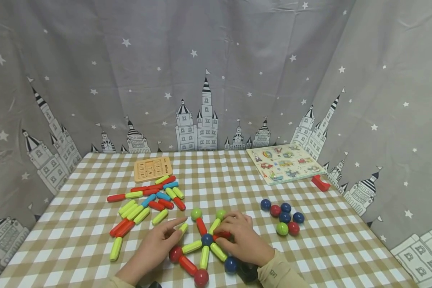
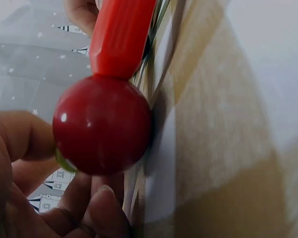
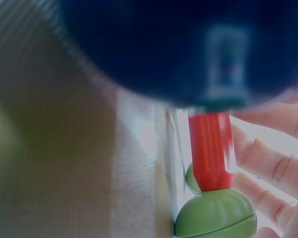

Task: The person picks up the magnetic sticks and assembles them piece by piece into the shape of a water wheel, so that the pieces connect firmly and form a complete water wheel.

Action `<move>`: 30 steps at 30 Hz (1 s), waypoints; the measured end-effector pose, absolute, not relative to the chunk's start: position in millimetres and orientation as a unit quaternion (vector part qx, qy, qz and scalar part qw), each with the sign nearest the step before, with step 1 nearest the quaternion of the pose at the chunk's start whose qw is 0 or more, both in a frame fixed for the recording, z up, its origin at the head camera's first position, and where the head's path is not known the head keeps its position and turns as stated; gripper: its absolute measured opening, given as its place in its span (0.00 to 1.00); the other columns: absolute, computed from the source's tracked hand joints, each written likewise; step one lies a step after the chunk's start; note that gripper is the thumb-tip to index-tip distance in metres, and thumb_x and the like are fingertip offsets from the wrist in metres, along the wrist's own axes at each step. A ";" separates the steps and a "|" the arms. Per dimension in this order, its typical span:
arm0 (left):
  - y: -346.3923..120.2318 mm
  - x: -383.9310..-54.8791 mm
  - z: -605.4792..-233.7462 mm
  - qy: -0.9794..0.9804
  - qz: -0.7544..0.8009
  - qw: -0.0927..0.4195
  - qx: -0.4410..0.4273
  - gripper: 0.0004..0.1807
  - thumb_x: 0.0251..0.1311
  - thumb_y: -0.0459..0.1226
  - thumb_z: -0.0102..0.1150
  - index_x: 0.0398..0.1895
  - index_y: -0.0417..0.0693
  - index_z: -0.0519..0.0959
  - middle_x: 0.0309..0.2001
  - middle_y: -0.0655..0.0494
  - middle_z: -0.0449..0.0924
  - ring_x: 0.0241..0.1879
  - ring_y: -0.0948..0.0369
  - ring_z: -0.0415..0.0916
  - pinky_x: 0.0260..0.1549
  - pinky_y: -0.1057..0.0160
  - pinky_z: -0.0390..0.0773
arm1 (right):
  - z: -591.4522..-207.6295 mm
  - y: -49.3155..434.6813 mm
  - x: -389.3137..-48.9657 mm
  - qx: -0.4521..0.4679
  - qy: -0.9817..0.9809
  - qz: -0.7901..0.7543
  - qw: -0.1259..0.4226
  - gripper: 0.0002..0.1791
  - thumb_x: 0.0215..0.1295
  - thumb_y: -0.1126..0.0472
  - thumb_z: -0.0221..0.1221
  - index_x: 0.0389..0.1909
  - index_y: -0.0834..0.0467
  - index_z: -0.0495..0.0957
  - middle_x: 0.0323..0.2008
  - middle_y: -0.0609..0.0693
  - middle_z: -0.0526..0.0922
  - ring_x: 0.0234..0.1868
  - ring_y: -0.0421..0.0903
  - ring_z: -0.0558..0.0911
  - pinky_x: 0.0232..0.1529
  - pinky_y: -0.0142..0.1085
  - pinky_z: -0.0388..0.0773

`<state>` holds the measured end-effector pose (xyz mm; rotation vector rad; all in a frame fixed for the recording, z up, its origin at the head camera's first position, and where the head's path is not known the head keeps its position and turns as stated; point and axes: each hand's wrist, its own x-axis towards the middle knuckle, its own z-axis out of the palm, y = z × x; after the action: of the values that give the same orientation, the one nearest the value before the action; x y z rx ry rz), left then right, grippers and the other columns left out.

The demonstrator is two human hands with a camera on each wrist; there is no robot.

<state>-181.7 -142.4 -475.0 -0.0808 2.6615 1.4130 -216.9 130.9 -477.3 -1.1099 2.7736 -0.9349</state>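
Observation:
A star-like figure of rods and balls lies at the table's near edge, with rods radiating from a blue ball (image 1: 207, 239). To its left, my left hand (image 1: 157, 244) pinches a yellow-green rod (image 1: 183, 229) between thumb and forefinger. A red ball (image 2: 103, 125) joined to a red rod (image 2: 121, 37) covers most of that pinched rod in the left wrist view. My right hand (image 1: 242, 239) curls over the right side of the figure, its fingers and thumb around a red rod (image 1: 221, 235) beside the blue ball. The far end of this rod is hidden under the fingers.
Loose red, blue and yellow-green rods (image 1: 142, 216) lie in a heap at left. Several loose balls (image 1: 285, 217) sit at right. Farther back are a wooden number puzzle (image 1: 153, 169), a picture board (image 1: 286, 163) and a red curved block (image 1: 321, 183). A grey curtain (image 1: 223, 60) hangs behind.

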 end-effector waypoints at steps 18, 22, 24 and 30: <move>-148.2 -205.0 -461.9 0.909 0.410 0.080 0.006 0.21 0.68 0.48 0.65 0.61 0.54 0.81 0.44 0.59 0.84 0.43 0.60 0.80 0.41 0.55 0.82 | -473.6 130.2 -218.6 -0.357 0.889 -0.288 0.014 0.09 0.71 0.51 0.63 0.49 0.41 0.86 0.46 0.33 0.83 0.64 0.44 0.69 0.60 0.55 0.57; -144.0 -235.3 -451.8 0.924 0.362 0.096 0.070 0.26 0.65 0.48 0.69 0.64 0.53 0.78 0.47 0.56 0.84 0.46 0.59 0.79 0.45 0.51 0.82 | -476.2 130.4 -217.7 -0.355 0.888 -0.292 0.009 0.08 0.71 0.51 0.63 0.48 0.41 0.86 0.46 0.34 0.83 0.63 0.44 0.69 0.58 0.55 0.57; -141.9 -248.8 -449.0 0.926 0.339 0.114 0.122 0.28 0.62 0.45 0.72 0.65 0.52 0.78 0.48 0.53 0.84 0.47 0.57 0.80 0.47 0.49 0.82 | -478.1 129.7 -216.6 -0.356 0.887 -0.294 0.006 0.08 0.71 0.52 0.63 0.47 0.41 0.86 0.45 0.34 0.83 0.63 0.44 0.70 0.58 0.54 0.58; -136.4 -266.7 -450.3 0.913 0.313 0.168 0.201 0.26 0.60 0.39 0.74 0.62 0.53 0.78 0.53 0.52 0.81 0.52 0.55 0.78 0.52 0.46 0.79 | -478.0 133.2 -219.3 -0.363 0.884 -0.294 0.004 0.09 0.71 0.52 0.63 0.48 0.41 0.86 0.46 0.34 0.83 0.63 0.45 0.70 0.58 0.54 0.57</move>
<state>-266.7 -136.4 -450.3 0.5727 2.5953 0.8912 -219.3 133.2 -478.0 -1.1364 2.7721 -0.9211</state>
